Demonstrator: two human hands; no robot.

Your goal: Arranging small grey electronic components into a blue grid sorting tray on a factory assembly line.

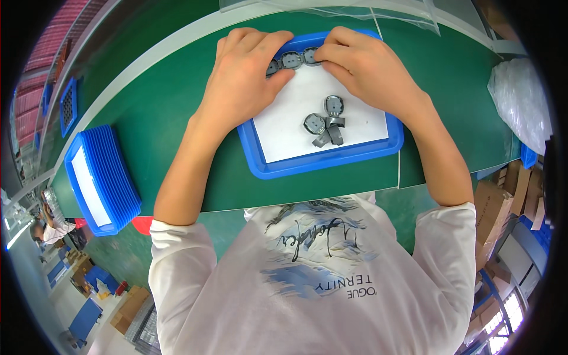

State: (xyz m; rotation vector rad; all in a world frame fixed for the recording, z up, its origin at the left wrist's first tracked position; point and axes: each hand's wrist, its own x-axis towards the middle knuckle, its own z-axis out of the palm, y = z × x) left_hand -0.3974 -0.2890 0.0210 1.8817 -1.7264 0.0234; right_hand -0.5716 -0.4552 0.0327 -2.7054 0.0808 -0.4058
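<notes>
A blue tray [322, 165] lined with a white sheet [281, 133] lies on the green table in front of me. Along its far wall runs a short row of small grey rounded plastic parts [291, 60]. My left hand [241, 74] closes on the left end of that row, thumb on the near side and fingers beyond, partly hiding the end part. At the other end, my right hand [371, 66] pinches the last grey part [310, 56] between thumb and fingers. Nearer me, several loose grey parts [315, 123] sit in a cluster, some flat and some on edge.
To the left stands a stack of blue trays [121, 183] with white lining. Another blue tray [68, 107] holding dark pieces is farther left. Clear plastic bags [520, 103] lie at the right edge, above cardboard boxes [492, 207]. Another person [54, 231] is far left.
</notes>
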